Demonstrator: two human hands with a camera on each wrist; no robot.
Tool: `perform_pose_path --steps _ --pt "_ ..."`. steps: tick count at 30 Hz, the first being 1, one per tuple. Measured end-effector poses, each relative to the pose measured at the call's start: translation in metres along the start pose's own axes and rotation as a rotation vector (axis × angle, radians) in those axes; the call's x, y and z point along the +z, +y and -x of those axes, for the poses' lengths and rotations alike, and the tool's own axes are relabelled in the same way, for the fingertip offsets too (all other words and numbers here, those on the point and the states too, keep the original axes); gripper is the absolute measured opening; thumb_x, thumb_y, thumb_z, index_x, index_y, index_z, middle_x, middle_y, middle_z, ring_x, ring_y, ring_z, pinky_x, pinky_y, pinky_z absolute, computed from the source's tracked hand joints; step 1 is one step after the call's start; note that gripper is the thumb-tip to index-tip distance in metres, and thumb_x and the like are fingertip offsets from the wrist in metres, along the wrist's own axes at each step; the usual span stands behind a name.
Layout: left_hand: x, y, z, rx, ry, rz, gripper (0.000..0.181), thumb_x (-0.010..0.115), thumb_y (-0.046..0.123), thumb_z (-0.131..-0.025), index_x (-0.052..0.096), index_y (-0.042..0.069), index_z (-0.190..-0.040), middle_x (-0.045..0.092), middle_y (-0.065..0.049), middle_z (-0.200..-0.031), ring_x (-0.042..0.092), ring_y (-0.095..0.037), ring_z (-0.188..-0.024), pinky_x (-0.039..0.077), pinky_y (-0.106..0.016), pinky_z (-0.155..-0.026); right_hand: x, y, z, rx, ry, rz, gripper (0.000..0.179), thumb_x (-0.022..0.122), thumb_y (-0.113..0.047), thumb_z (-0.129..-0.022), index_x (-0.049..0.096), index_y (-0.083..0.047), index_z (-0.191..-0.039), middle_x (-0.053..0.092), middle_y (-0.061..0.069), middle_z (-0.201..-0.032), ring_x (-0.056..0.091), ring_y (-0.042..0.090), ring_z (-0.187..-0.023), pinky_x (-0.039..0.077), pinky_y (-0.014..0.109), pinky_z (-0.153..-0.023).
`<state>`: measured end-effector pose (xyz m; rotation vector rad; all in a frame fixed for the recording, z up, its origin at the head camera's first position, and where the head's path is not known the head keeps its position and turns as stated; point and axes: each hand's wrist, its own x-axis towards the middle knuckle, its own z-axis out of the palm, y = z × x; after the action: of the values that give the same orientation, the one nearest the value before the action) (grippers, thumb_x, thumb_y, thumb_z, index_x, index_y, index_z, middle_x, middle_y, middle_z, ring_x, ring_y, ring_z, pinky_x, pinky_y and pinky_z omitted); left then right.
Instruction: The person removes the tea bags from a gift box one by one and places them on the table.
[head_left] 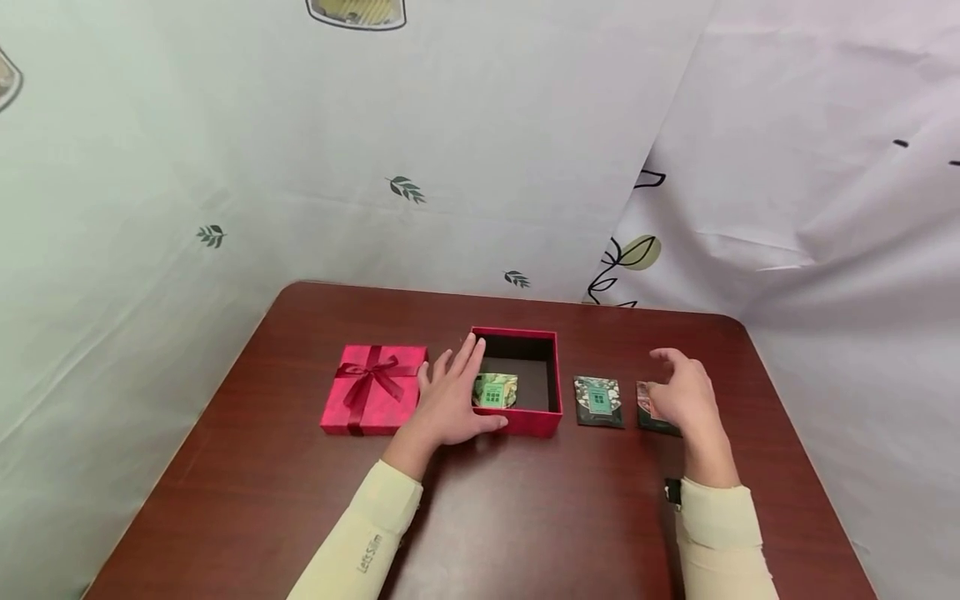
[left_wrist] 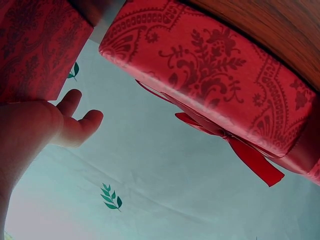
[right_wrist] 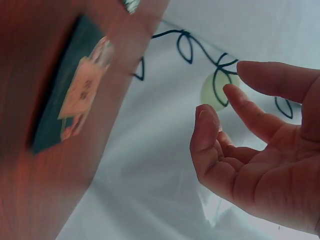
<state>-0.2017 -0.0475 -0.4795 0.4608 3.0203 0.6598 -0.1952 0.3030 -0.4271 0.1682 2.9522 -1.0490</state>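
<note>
One packet (head_left: 498,392) in box (head_left: 534,425); left fingers (head_left: 472,362) spread, seemingly touching it; right fingers (right_wrist: 204,141) apart.

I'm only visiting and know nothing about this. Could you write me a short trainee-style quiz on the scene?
1. How many sachets lie on the table outside the red box?
2. From the wearer's view, the ribboned lid lies on which side of the box: (A) left or (B) right?
3. True or false: the right hand grips the orange-labelled sachet.

Key: 1, two; 2, A; 3, false, it holds nothing.
</note>
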Motion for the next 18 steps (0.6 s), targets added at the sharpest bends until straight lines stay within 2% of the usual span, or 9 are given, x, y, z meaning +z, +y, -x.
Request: perform_pose_path --steps 5,11,18 --pt "0.000 0.000 0.002 -0.011 -0.006 0.011 0.127 0.081 0.064 -0.067 0.008 0.025 -0.163 0.000 0.007 -0.167 0.016 -0.036 -0.145 0.002 -0.067 -0.110 0.002 -0.014 -0.002 -0.034 0.008 -0.007 0.054 0.063 -0.006 -0.090 0.048 0.000 -0.141 0.046 0.031 -0.135 0.051 0.043 -0.107 0.045 0.056 -0.083" --pt "0.001 -0.001 0.001 -0.001 0.008 0.010 0.127 0.082 0.063 -0.066 0.008 0.024 -0.163 0.000 0.007 -0.167 0.016 -0.036 -0.145 0.002 -0.067 -0.110 0.006 -0.027 0.000 -0.052 0.013 -0.023 0.052 0.062 -0.006 -0.092 0.048 -0.002 -0.142 0.046 0.029 -0.135 0.050 0.046 -0.114 0.043 0.060 -0.088" --pt "0.001 -0.002 -0.001 0.002 0.002 -0.010 0.127 0.080 0.065 -0.067 0.007 0.024 -0.163 -0.002 0.008 -0.167 0.016 -0.036 -0.145 0.003 -0.067 -0.110 0.008 -0.037 0.004 -0.058 0.019 -0.025 0.051 0.062 -0.007 -0.092 0.049 -0.003 -0.142 0.047 0.027 -0.134 0.049 0.043 -0.114 0.044 0.059 -0.088"
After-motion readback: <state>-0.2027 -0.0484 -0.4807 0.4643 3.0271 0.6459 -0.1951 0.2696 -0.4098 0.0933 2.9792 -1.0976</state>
